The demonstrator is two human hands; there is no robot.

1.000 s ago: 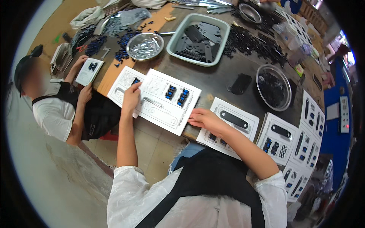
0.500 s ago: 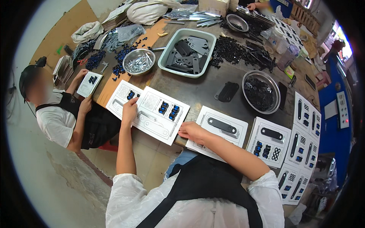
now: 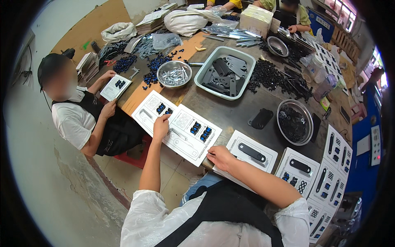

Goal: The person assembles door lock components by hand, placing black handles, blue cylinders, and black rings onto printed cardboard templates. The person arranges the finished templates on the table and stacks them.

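My left hand (image 3: 161, 127) is closed at the left edge of a white printed card (image 3: 187, 143), fingertips on the card where it meets another card. My right hand (image 3: 221, 158) pinches the same card's right edge, near its lower corner. Two groups of blue-and-black bolts lie on this card, beside printed outlines of rings and a tool. Partly beneath it, the other printed card (image 3: 145, 108) carries more such bolts. Just right of my right hand, a stack of cards (image 3: 263, 161) has a black slotted bar on top.
A pale green tub (image 3: 199, 78) holds dark flat plates. Steel bowls contain silver pieces (image 3: 174, 75) and black rings (image 3: 294, 122). More filled cards (image 3: 325, 181) lie at right. At left, a co-worker (image 3: 78, 111) holds a small card stack; other people sit across the table.
The whole view has shifted, so the table and cards appear farther right and lower. Both hands stay at the same card; other people across the table have come into view.
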